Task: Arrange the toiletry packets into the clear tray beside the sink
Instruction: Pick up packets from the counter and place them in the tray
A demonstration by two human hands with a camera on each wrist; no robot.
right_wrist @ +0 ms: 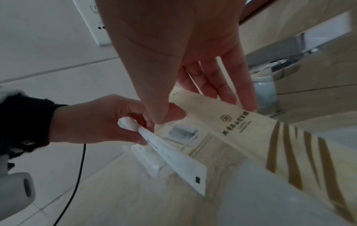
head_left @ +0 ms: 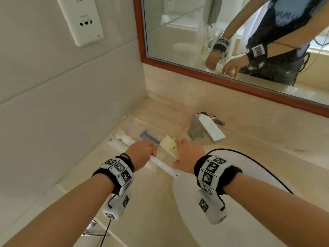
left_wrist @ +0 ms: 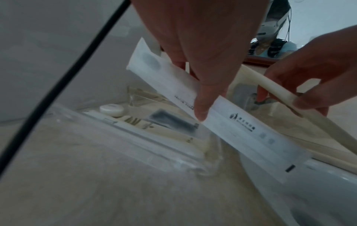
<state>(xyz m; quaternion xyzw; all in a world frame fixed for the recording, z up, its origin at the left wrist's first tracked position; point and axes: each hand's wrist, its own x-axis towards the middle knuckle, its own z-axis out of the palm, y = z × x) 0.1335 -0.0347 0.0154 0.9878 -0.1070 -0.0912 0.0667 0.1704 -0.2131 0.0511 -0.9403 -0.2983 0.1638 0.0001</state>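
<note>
My left hand (head_left: 142,150) pinches a long white packet (head_left: 164,166) (left_wrist: 241,126) (right_wrist: 173,154) between thumb and fingers, slanted over the near end of the clear tray (head_left: 135,122) (left_wrist: 135,152). My right hand (head_left: 188,154) holds a long cream packet with gold stripes (head_left: 169,144) (right_wrist: 270,137) (left_wrist: 276,91), thumb on one side, fingers on the other, just right of the white one. In the tray lie a dark blue packet (head_left: 151,137) (left_wrist: 172,120), a cream packet (left_wrist: 135,122) and a small round white item (head_left: 120,134) (left_wrist: 112,109).
The tray sits on a beige marble counter (head_left: 160,202) against the tiled left wall. A chrome faucet (head_left: 206,128) stands to its right, above the white sink basin (head_left: 231,220). A wood-framed mirror (head_left: 231,81) and a wall socket (head_left: 83,22) are behind.
</note>
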